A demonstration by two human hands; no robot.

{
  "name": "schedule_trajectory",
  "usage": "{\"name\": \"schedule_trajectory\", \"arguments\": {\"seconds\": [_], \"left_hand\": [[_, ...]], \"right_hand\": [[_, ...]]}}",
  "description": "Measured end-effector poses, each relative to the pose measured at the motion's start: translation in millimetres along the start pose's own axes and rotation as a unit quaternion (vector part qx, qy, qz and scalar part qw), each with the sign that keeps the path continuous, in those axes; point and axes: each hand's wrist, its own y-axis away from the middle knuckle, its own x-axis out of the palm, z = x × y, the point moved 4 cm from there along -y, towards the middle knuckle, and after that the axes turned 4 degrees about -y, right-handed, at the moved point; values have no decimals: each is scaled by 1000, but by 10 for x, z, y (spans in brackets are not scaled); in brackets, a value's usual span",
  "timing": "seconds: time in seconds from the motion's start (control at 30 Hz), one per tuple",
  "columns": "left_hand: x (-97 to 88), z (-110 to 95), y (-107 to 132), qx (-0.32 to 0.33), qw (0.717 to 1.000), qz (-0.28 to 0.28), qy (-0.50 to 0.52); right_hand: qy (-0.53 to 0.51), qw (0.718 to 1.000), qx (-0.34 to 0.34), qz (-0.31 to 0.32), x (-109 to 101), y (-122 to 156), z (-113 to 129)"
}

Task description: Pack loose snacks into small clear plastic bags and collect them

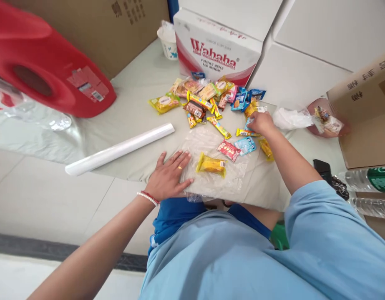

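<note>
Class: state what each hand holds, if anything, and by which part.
Left hand lies flat on the clear bag, at its edge, gripping nothing. Right hand curls over a snack packet; the grip itself is hidden.

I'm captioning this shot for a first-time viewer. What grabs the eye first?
The bright heap of snack packets mid-table, with the right hand on its edge. Then the red container at upper left and the Wahaha box behind the heap. The left hand lies flat on a clear bag.

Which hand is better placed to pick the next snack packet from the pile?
Right. The right hand is on the snack pile, while the left hand lies flat on the clear plastic bag.
</note>
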Motion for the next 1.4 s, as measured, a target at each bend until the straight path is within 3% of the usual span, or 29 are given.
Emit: {"name": "schedule_trajectory", "arguments": {"seconds": [0.23, 0.37, 0.47, 0.57, 0.63, 0.7, 0.8, 0.87, 0.93, 1.0, 1.1, 1.2, 1.3, 1.4], "left_hand": [[6, 77, 39, 25, 999, 28, 24], [-45, 91, 87, 30, 999, 28, 23], [-57, 94, 142, 29, 999, 29, 25], [-51, 97, 192, 26, 999, 37, 23], [-46, 99, 210, 26, 999, 41, 20], [-44, 102, 217, 26, 999, 43, 19], [-41, 106, 213, 25, 999, 43, 17], [-38, 107, 208, 26, 999, 45, 15], [-35, 106, 205, 26, 998, 48, 11], [-35, 104, 206, 28, 998, 51, 8], [-35, 99, 209, 29, 998, 50, 6], [-37, 95, 209, 27, 999, 44, 9], [-39, 90, 206, 26, 999, 39, 14], [-44, 86, 204, 24, 999, 38, 16]], "right_hand": [[-20, 1000, -3, -16, 54, 98, -18], [-61, 996, 68, -4, 34, 148, 1], [-84, 990, 110, -16, -108, 182, -49], [-134, 979, 134, -75, -379, 322, -147], [-214, 960, 119, -135, -562, 535, -146], [-341, 923, 83, -159, -634, 840, -30], [-524, 848, 36, -72, -415, 1345, 373], [-573, 819, 10, -7, -140, 1624, 694], [-553, 832, -10, 33, 131, 1803, 940], [-465, 884, -36, 42, 306, 1883, 1074], [-299, 949, -101, -7, 309, 1905, 1133], [-216, 957, -192, -38, 171, 1938, 1212], [-159, 948, -276, 18, 150, 2013, 1400], [-100, 954, -274, 66, 218, 2060, 1552]]}}
